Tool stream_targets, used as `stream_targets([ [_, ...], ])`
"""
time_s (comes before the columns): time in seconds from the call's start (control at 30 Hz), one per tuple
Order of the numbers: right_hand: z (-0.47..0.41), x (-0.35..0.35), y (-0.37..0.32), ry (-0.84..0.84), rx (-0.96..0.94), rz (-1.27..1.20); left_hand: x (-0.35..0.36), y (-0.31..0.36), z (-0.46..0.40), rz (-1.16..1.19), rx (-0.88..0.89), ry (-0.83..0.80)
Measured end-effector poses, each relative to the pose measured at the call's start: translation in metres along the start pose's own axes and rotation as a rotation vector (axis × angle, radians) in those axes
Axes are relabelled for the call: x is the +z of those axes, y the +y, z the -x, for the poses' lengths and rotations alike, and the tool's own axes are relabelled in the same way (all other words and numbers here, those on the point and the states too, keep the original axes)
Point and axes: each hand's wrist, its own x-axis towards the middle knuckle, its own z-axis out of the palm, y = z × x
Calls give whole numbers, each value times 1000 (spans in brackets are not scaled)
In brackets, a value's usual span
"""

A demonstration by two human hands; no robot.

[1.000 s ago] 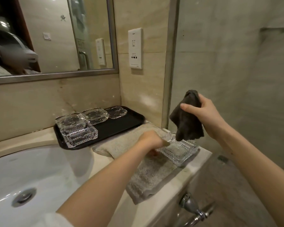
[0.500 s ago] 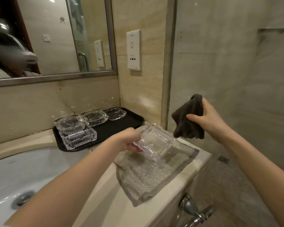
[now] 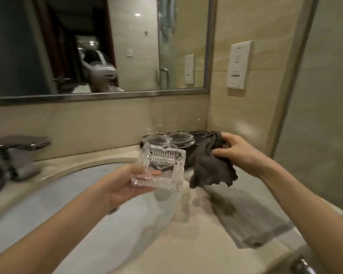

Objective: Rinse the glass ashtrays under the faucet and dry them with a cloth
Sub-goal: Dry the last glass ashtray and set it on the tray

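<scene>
Left hand point(image 3: 123, 186) gripping square clear cut-glass ashtray point(image 3: 160, 169), tilted, above white oval basin point(image 3: 48, 210). Right hand point(image 3: 244, 153) pinching crumpled dark grey cloth point(image 3: 210, 167) just beside it. Further glass ashtrays point(image 3: 178, 138) resting at surface's back right corner.

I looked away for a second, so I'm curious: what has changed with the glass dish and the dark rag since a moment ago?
The left hand took hold of the glass ashtray on the grey towel, lifted it and carried it left, over the sink. The right hand came down a little with the dark cloth, which it still grips. The other ashtrays stayed on the black tray, and the towel stayed on the counter.
</scene>
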Motion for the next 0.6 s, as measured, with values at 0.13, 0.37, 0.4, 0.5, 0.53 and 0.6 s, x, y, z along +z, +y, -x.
stream_targets([
  [0.13,-28,56,-4,-139,-30,269,-52,-6,27,76,24,162],
  [0.37,-64,137,-32,-249,-81,212,-103,-17,47,216,106,333],
  [0.4,-66,148,-32,-230,-53,180,-106,-20,47,229,106,331],
  [0.5,-64,179,-22,-49,-277,307,-110,-29,41,281,118,285],
  [0.53,-59,189,-17,28,-423,386,-110,-30,39,315,126,271],
  [0.6,-48,209,-1,140,-683,564,-109,-31,37,330,158,244],
])
